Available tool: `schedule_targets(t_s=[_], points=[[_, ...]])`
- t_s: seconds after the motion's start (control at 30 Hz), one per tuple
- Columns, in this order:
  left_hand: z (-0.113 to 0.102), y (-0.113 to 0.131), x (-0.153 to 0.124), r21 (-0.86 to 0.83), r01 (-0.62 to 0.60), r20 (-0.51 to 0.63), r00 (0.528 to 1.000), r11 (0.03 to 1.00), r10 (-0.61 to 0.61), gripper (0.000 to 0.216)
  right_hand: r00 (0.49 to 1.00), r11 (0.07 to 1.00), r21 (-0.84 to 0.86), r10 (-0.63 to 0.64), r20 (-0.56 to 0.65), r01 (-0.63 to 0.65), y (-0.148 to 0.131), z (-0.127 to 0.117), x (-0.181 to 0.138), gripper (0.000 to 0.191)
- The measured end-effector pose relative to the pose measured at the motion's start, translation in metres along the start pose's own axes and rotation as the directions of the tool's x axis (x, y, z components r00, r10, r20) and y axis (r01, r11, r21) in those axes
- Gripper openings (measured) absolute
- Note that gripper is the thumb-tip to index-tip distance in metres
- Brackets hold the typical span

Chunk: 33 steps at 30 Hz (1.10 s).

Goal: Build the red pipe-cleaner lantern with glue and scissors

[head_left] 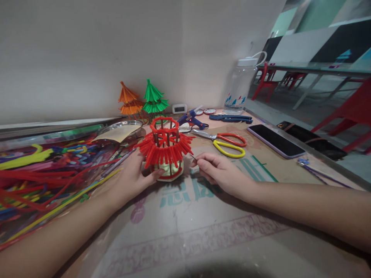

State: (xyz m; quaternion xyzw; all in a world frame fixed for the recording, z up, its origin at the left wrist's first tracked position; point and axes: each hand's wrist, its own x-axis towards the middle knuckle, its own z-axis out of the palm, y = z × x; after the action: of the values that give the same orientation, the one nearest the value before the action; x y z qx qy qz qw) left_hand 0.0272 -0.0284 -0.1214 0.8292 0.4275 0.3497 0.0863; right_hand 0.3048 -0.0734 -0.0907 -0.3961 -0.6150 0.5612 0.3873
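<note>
A cardboard-covered desk [203, 235] stands against a white wall. Mid-desk sits one red pipe-cleaner lantern [165, 148]; the left hand [136, 177] has its grip clasped around the base, while the right hand [217, 172] pinches a thin stick beside it. Two paper pagodas [143, 100], one pair of scissors [226, 143], two phones [275, 141].

We saw a dim, warm-toned indoor scene, with brighter daylight coming from the open room at the upper right. Soft shadows lay under both forearms and below the red pavilion model [165, 148]. The phone [275, 140] screen showed faint glare. Wide-angle distortion bent the edges, and the near corners were blurred, grainy and darker.
</note>
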Motion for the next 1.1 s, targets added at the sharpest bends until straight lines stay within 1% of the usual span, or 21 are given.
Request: schedule_targets(t_s=[0.13,0.27,0.37,0.53,0.63,0.7,0.77,0.87,0.93,1.1], points=[[0.001,0.001,0.0,-0.022,0.022,-0.03,0.999,1.0,-0.023,0.047,1.0,0.999,-0.044,-0.005,0.015,0.006,0.0,0.0,-0.001,0.036],[0.001,0.0,-0.001,0.002,0.041,-0.015,0.999,0.999,-0.041,0.044,1.0,1.0,0.013,-0.004,0.006,0.004,0.001,0.0,0.0,0.041],[0.0,0.0,-0.002,-0.009,0.054,0.0,0.999,0.999,-0.054,0.043,1.0,0.999,0.043,-0.025,0.016,0.024,0.002,-0.001,0.0,0.042],[-0.001,0.005,0.001,-0.011,0.015,-0.016,1.0,1.0,-0.016,0.043,0.999,0.999,0.023,-0.034,0.017,0.033,0.001,-0.002,0.0,0.04],[0.0,0.01,0.004,-0.073,0.003,-0.033,0.999,0.997,-0.005,0.048,1.0,1.0,-0.015,-0.018,0.021,0.019,0.0,-0.001,-0.001,0.036],[0.0,0.01,0.006,-0.12,0.022,-0.046,0.999,0.992,-0.028,0.054,1.0,0.999,-0.041,-0.012,0.023,0.013,0.0,0.0,-0.001,0.033],[0.0,0.01,0.009,-0.145,0.033,-0.03,0.999,0.989,-0.038,0.055,1.0,0.999,-0.049,-0.011,0.026,0.012,0.001,0.0,-0.001,0.034],[-0.002,0.009,0.012,-0.132,0.01,0.056,0.998,0.991,-0.003,0.043,1.0,0.999,-0.051,-0.003,0.028,0.005,0.001,0.0,-0.001,0.038],[-0.004,0.008,0.013,-0.111,0.001,0.085,0.996,0.994,0.008,0.034,1.0,0.999,-0.039,0.004,0.031,-0.003,0.002,-0.001,-0.001,0.04],[-0.002,0.001,0.005,-0.154,0.023,0.054,0.998,0.988,-0.015,0.024,0.999,1.0,0.015,0.004,0.041,-0.005,0.004,-0.001,0.0,0.04]])
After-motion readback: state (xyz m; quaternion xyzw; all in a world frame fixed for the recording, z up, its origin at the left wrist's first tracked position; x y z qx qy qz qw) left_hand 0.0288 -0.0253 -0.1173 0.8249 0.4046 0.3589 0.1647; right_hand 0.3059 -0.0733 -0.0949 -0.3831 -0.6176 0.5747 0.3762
